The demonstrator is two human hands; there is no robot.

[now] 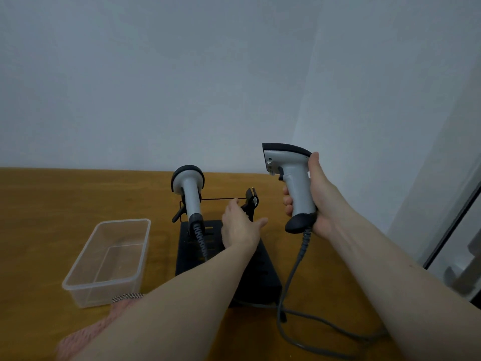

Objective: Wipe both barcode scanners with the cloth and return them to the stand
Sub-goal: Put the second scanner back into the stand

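1 scanner (292, 183) gripped in right hand (316, 201); left hand (240, 226), fingers loosely extended, holds nothing, touching stand (256, 272) cradle. Risk: trailing cable (291, 277) snags, tipping stand.

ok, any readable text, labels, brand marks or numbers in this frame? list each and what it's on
None readable.
Grey-and-black barcode scanner gripped in the right hand: small marks on the side of its head, too small and blurred to read.
Second grey-and-black scanner on the black metal stand: no text visible.
Clear plastic tub: no label visible.
Pink cloth with checked edge: pattern only.
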